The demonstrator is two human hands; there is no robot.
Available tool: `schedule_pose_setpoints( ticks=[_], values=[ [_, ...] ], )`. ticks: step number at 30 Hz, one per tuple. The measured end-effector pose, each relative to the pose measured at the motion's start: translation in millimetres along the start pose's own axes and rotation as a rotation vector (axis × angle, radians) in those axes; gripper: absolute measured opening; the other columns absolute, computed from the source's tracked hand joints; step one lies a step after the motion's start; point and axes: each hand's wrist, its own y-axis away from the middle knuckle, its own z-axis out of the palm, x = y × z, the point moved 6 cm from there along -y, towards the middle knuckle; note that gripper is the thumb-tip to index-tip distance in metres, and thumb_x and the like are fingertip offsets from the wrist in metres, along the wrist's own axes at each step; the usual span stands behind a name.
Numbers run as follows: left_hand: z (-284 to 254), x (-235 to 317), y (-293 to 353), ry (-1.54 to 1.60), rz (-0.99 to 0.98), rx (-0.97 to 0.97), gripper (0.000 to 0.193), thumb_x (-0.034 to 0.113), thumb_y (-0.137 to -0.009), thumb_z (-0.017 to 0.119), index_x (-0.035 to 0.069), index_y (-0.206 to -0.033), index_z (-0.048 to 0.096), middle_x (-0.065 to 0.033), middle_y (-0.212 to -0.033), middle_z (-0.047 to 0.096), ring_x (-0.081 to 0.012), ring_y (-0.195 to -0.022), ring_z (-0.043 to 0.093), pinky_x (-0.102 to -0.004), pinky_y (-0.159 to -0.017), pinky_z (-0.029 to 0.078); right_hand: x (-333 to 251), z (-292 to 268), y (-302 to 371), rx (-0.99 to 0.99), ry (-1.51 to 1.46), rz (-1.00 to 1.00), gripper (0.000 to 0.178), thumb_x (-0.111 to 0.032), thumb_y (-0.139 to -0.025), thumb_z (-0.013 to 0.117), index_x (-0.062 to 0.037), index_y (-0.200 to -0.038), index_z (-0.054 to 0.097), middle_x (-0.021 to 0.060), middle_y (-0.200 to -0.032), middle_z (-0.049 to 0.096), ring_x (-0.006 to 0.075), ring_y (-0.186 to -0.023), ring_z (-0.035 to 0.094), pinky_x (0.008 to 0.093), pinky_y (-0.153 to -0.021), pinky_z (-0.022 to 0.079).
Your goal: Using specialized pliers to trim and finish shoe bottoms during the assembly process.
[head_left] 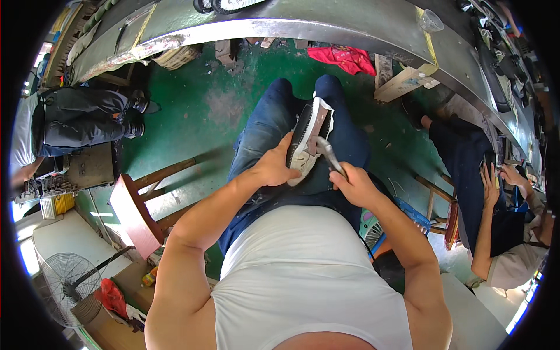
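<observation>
A half-made shoe, black and white with a brown underside, rests across my thighs with its toe end toward me. Loose white upper material flares out along its right edge. My left hand grips the shoe from the left near the toe end, its fingers partly hidden beneath it. In my right hand is a silvery metal tool with a bent head, which looks like a pair of pincers. The tool's head meets the shoe's right side, over the brown underside.
Ahead curves a metal-edged workbench, with shoes at its right end and a clear plastic cup. Red cloth lies below. Wooden stool and fan are at left. Co-workers sit at right and stand at left.
</observation>
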Motion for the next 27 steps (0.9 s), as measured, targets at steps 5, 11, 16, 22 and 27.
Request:
schedule_pose_setpoints(
  ticks=[5, 11, 16, 22, 27],
  values=[
    [-67, 39, 26, -0.018, 0.378, 0.4, 0.067, 0.001, -0.074, 0.075, 0.003, -0.136, 0.048, -0.0204, -0.113, 0.068, -0.0267, -0.101, 0.069, -0.0356, -0.09, 0.054, 46, 9, 39, 0.211, -0.415, 0.11, 0.034, -0.012, -0.096, 0.059, -0.0003, -0.127, 0.052, 0.0062, -0.098, 0.064, 0.0135, -0.083, 0.064, 0.0284, -0.073, 0.051],
    [-104, 103, 6, 0.703, 0.719, 0.396, 0.051, 0.002, -0.083, 0.077, 0.001, -0.125, 0.046, -0.0108, -0.105, 0.066, -0.0151, -0.09, 0.066, -0.0277, -0.081, 0.055, 56, 20, 48, 0.27, -0.537, 0.059, 0.035, -0.009, -0.095, 0.057, -0.0001, -0.129, 0.05, 0.005, -0.102, 0.062, 0.0129, -0.087, 0.062, 0.0274, -0.076, 0.05],
    [-73, 103, -75, 0.703, 0.322, 0.131, 0.047, 0.014, -0.084, 0.08, -0.004, -0.12, 0.056, -0.01, -0.1, 0.068, -0.0151, -0.086, 0.065, -0.0308, -0.078, 0.055, 48, 1, 46, 0.273, -0.435, 0.138, 0.025, -0.012, -0.095, 0.057, -0.0004, -0.118, 0.056, 0.007, -0.089, 0.066, 0.0158, -0.08, 0.064, 0.031, -0.073, 0.051],
    [3, -6, -63, -0.122, 0.608, 0.573, 0.046, 0.02, -0.086, 0.074, -0.006, -0.122, 0.059, -0.0221, -0.105, 0.071, -0.0348, -0.09, 0.071, -0.0394, -0.084, 0.055, 13, -24, 43, 0.138, -0.092, 0.074, 0.021, -0.015, -0.093, 0.061, -0.0009, -0.108, 0.059, 0.0131, -0.085, 0.066, 0.0238, -0.076, 0.066, 0.0355, -0.074, 0.051],
    [-8, 4, -32, -0.132, 0.304, 0.542, 0.021, 0.018, -0.092, 0.062, 0.0, -0.098, 0.069, -0.0265, -0.081, 0.067, -0.043, -0.078, 0.067, -0.0485, -0.073, 0.055, -3, -17, 20, -0.183, -0.209, 0.2, 0.023, -0.017, -0.093, 0.063, -0.0002, -0.108, 0.06, 0.0094, -0.084, 0.066, 0.0185, -0.08, 0.065, 0.0346, -0.069, 0.052]
  ],
)
